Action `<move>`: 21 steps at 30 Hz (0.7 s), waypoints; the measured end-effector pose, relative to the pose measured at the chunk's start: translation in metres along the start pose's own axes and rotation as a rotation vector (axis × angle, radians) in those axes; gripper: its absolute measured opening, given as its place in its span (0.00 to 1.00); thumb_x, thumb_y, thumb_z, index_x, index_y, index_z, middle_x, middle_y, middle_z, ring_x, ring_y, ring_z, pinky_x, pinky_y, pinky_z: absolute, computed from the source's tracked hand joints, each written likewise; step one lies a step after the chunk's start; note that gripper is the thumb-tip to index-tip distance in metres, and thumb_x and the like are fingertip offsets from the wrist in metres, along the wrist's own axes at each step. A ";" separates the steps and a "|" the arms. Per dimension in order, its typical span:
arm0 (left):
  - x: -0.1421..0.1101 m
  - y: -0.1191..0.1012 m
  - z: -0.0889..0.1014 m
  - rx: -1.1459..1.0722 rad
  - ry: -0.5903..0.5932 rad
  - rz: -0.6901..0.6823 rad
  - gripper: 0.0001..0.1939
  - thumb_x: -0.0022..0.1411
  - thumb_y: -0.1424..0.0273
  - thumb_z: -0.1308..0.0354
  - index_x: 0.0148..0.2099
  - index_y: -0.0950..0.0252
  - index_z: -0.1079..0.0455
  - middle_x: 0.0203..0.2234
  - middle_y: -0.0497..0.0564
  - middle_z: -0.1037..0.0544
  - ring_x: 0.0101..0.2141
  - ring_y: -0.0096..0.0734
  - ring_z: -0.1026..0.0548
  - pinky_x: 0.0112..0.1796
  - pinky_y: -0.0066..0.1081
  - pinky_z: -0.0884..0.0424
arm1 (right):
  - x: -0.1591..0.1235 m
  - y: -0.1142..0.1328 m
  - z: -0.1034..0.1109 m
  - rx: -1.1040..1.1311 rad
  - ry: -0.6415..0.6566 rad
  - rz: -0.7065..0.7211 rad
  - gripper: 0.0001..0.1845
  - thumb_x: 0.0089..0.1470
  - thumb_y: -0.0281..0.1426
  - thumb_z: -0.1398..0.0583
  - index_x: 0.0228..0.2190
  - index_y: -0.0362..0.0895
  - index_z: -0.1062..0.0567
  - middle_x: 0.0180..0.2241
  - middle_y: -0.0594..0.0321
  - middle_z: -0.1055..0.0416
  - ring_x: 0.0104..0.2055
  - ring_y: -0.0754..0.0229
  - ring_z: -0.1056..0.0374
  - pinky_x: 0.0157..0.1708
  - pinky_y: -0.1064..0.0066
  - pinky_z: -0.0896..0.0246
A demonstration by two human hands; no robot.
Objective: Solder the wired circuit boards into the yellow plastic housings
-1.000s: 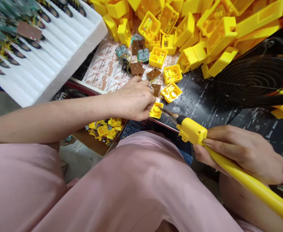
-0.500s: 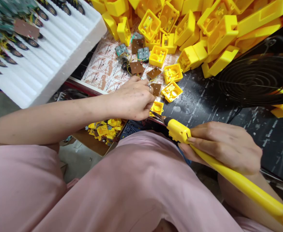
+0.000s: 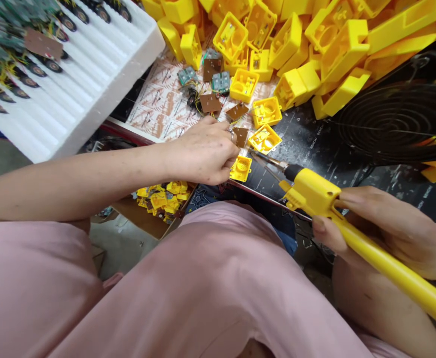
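Note:
My left hand (image 3: 203, 151) rests at the near edge of the black bench mat, its fingers curled and pinched on a small yellow plastic housing (image 3: 240, 169). My right hand (image 3: 385, 228) grips a yellow soldering iron (image 3: 316, 195) by its long handle. The iron's metal tip (image 3: 264, 160) points left, just above and to the right of the small housing, close to it. A brown circuit board (image 3: 240, 136) lies right beside my left fingers. Another open yellow housing (image 3: 264, 139) sits just beyond the tip.
A heap of yellow housings (image 3: 314, 44) fills the back. A white foam tray (image 3: 87, 79) with wired boards stands at the left. A black wire fan guard (image 3: 396, 122) lies at the right. Finished yellow parts sit in a box (image 3: 161, 196) below the bench edge.
The soldering iron drew in close to the small housing, then pulled back to the right and rose a little. My left hand has stayed put on the housing.

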State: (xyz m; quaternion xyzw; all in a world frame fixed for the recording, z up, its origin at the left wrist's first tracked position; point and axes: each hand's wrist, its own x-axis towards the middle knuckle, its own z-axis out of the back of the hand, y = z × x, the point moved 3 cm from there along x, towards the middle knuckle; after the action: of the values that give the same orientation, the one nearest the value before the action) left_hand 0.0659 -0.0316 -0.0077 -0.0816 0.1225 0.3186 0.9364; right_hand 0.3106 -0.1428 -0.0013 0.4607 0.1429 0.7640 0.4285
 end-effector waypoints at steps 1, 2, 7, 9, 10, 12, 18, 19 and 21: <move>0.000 0.000 0.000 0.001 0.003 -0.002 0.09 0.61 0.68 0.42 0.29 0.63 0.24 0.29 0.53 0.23 0.42 0.43 0.25 0.43 0.40 0.33 | 0.000 0.001 0.000 -0.009 -0.043 0.012 0.26 0.57 0.28 0.28 0.55 0.53 0.22 0.30 0.66 0.20 0.29 0.57 0.23 0.25 0.68 0.25; -0.001 0.000 0.001 0.000 0.012 -0.005 0.10 0.62 0.68 0.43 0.30 0.63 0.24 0.29 0.53 0.22 0.42 0.44 0.25 0.44 0.40 0.33 | 0.000 0.002 0.000 -0.009 -0.069 0.039 0.28 0.57 0.26 0.29 0.57 0.52 0.22 0.30 0.65 0.20 0.29 0.56 0.22 0.26 0.67 0.24; -0.010 0.004 0.001 -0.045 0.016 0.008 0.11 0.66 0.67 0.44 0.34 0.62 0.23 0.32 0.53 0.21 0.43 0.44 0.25 0.49 0.43 0.32 | -0.004 0.007 -0.005 0.029 0.168 0.078 0.16 0.66 0.32 0.35 0.55 0.49 0.23 0.29 0.63 0.21 0.31 0.61 0.21 0.34 0.71 0.21; -0.015 0.007 -0.002 -0.071 -0.024 0.030 0.10 0.66 0.66 0.44 0.37 0.61 0.22 0.34 0.52 0.20 0.45 0.45 0.25 0.52 0.45 0.32 | -0.004 0.007 -0.005 0.011 0.211 0.049 0.15 0.66 0.33 0.34 0.53 0.48 0.24 0.31 0.62 0.20 0.33 0.60 0.21 0.37 0.69 0.21; -0.017 0.008 -0.004 -0.084 -0.049 0.036 0.11 0.66 0.65 0.44 0.38 0.61 0.22 0.34 0.52 0.19 0.45 0.45 0.25 0.53 0.45 0.33 | -0.004 0.008 -0.005 0.018 0.213 0.050 0.15 0.65 0.33 0.33 0.53 0.48 0.25 0.32 0.61 0.20 0.34 0.60 0.21 0.37 0.69 0.21; -0.020 0.009 -0.009 -0.111 -0.099 0.038 0.12 0.67 0.65 0.45 0.38 0.61 0.21 0.35 0.52 0.19 0.46 0.45 0.25 0.54 0.47 0.33 | -0.002 0.010 -0.007 0.048 0.233 0.068 0.14 0.65 0.30 0.33 0.51 0.47 0.26 0.32 0.61 0.20 0.34 0.61 0.21 0.36 0.69 0.21; -0.020 0.006 -0.015 -0.134 -0.189 0.026 0.13 0.68 0.66 0.47 0.36 0.62 0.22 0.33 0.53 0.19 0.43 0.43 0.24 0.51 0.45 0.32 | 0.009 0.012 -0.011 0.040 0.309 0.131 0.12 0.61 0.25 0.31 0.41 0.48 0.27 0.32 0.63 0.21 0.33 0.63 0.22 0.33 0.72 0.23; -0.019 0.005 -0.015 -0.134 -0.189 0.023 0.13 0.67 0.66 0.47 0.35 0.62 0.22 0.33 0.53 0.19 0.43 0.44 0.24 0.51 0.45 0.32 | 0.011 0.011 -0.012 0.033 0.319 0.143 0.13 0.59 0.24 0.31 0.41 0.48 0.27 0.32 0.63 0.21 0.33 0.63 0.22 0.33 0.71 0.23; -0.018 0.005 -0.015 -0.137 -0.190 0.017 0.12 0.66 0.67 0.46 0.35 0.62 0.23 0.34 0.53 0.19 0.43 0.44 0.25 0.51 0.46 0.32 | 0.013 0.012 -0.012 0.036 0.336 0.200 0.16 0.55 0.21 0.29 0.40 0.48 0.26 0.32 0.62 0.19 0.33 0.62 0.22 0.33 0.70 0.22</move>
State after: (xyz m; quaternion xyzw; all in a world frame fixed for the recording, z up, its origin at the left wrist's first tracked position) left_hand 0.0466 -0.0416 -0.0176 -0.1136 0.0120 0.3406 0.9333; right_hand 0.2921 -0.1372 0.0074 0.3463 0.1795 0.8662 0.3123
